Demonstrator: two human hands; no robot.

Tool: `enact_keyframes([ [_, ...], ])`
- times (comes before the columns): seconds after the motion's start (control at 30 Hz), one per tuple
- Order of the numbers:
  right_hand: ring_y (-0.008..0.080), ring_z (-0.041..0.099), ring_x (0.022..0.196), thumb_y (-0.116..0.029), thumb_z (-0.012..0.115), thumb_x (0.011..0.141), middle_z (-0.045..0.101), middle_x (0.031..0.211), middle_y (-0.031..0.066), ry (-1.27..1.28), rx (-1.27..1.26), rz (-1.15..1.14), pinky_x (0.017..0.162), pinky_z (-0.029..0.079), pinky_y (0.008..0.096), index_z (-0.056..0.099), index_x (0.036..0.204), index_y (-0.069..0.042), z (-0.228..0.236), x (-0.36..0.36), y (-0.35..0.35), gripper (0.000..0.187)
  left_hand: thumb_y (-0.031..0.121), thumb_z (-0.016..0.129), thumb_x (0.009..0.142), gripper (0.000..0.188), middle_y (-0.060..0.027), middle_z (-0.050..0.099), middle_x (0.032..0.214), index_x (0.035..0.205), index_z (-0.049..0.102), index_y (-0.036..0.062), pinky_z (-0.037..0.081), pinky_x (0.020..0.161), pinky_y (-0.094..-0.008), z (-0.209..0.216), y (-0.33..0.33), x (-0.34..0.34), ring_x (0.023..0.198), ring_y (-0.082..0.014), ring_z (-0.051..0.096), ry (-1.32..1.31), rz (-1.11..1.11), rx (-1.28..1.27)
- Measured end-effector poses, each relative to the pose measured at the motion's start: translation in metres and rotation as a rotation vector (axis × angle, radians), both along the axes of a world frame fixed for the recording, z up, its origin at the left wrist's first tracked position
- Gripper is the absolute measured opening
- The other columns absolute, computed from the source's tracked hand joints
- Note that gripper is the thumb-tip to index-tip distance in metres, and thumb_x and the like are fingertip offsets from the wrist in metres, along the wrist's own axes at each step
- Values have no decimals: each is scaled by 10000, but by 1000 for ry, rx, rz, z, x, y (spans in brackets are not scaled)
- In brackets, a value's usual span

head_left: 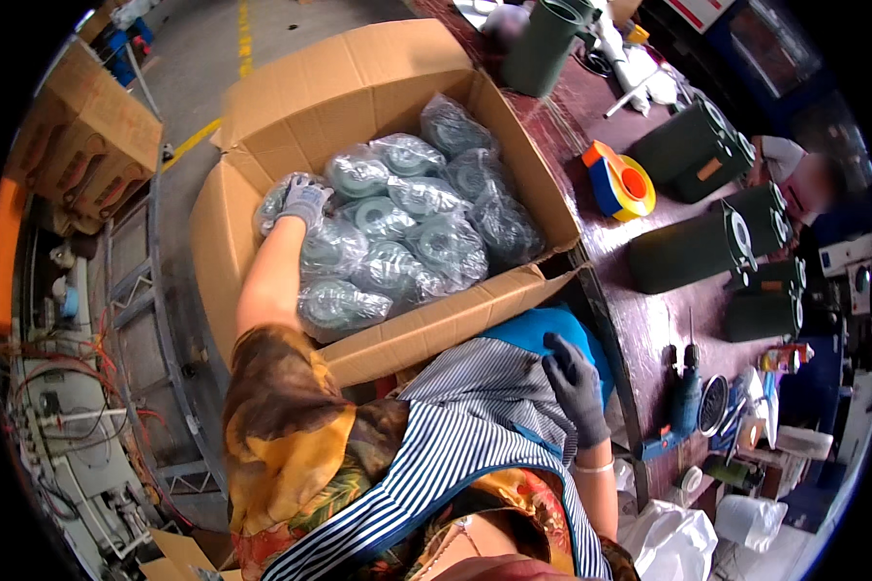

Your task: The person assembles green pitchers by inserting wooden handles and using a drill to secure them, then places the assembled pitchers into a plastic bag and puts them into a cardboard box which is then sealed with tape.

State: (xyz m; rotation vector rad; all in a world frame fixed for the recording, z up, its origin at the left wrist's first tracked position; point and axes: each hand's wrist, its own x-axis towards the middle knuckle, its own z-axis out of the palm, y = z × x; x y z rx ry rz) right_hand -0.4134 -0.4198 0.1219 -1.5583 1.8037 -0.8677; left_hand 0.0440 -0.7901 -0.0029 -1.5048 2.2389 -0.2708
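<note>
My left hand [305, 201], in a light grey glove, reaches into the left side of an open cardboard box [378, 63]. Its fingers close over a round grey-green part in a clear plastic bag [274, 205]. Several more bagged round parts [448, 244] fill the box side by side, some showing a ring-shaped top. My right hand [576, 392], in a dark grey glove, hovers near my striped apron [494, 373] and a blue cloth [552, 334]. Its fingers are apart, and nothing shows in it.
To the right stands a dark red table [639, 339]. On it are several dark green canisters [688, 254], a blue-and-yellow tape roll [622, 184] and a blue power drill [686, 402]. Left of me are stacked cartons [87, 136] and a metal frame [160, 300]. Another person [794, 179] is at the far right.
</note>
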Motion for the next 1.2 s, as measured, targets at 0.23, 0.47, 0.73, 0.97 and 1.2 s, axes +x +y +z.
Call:
enact_keyframes([
  [0.23,395,533,1294,-279,615,983,537,1399,277,195,-180,-231,1078,426,422,474,1430,43,-17,-50,-102,568,210,709,924,551,-191,583,1373,1381,514,-28,417,1090,-426,133,178,86,1268,-356,544,1240,230,-796],
  [0.47,357,541,1283,-429,673,918,559,1398,219,277,-111,-264,1074,422,401,486,1434,-20,-80,-57,-187,685,672,405,975,815,-158,428,1520,1508,386,56,307,1186,-489,10,359,95,1406,-328,391,2580,2144,65],
  [0.73,217,522,1220,-250,649,988,536,1389,129,-316,-137,-190,1012,452,328,425,1458,2,-107,-81,-196,579,303,458,1014,395,-44,586,1397,1369,570,169,291,1176,-465,137,295,20,1356,-273,490,1340,-52,-267],
  [0.97,278,546,1218,-260,550,1007,574,1341,153,-423,-229,-15,1040,440,363,509,1396,-20,-116,-113,-163,458,215,720,865,447,-51,536,1455,1304,640,215,246,1195,-475,74,299,18,1392,-269,439,850,249,-534],
  [1.2,148,554,1194,-411,542,1044,621,1292,35,-741,97,-363,1045,419,288,530,1426,-18,-79,-79,-169,548,-136,629,844,676,-69,447,1541,1477,451,21,347,1154,-299,21,301,34,1415,-185,406,1838,641,-324],
])
